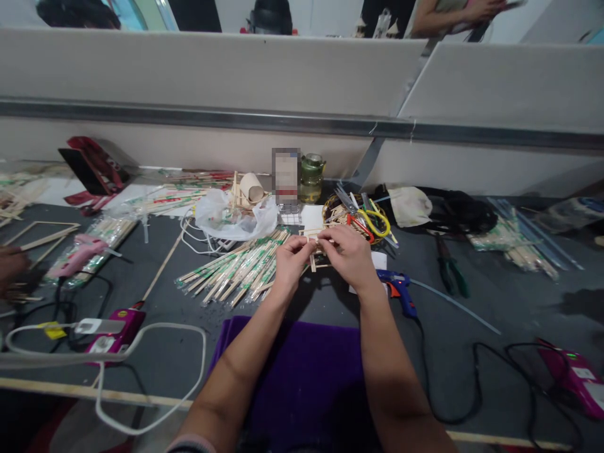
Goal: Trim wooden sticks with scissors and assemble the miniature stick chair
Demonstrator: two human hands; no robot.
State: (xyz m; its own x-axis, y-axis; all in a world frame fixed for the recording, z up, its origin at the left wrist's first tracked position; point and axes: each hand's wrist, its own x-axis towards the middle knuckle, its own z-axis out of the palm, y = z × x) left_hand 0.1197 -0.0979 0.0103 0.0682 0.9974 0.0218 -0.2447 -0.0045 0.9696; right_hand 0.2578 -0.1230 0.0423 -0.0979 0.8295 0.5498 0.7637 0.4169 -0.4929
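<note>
Both my hands meet over the middle of the dark table (472, 352). My left hand (291, 263) and my right hand (348, 257) pinch a small frame of thin wooden sticks (315, 246) between their fingertips, held just above the table. A pile of wrapped chopsticks (236, 270) lies to the left of my left hand. A blue glue gun (399, 288) rests on the table right of my right wrist. A purple cloth (302, 371) lies under my forearms.
A basket of scissors and tools (363, 220) sits behind my hands, with a plastic bag (231, 217) and a green jar (312, 177) nearby. Pliers (450, 267), a pink glue gun (80, 251), magenta devices (117, 327) and cables lie around. Another person's hand (9, 267) is at the left edge.
</note>
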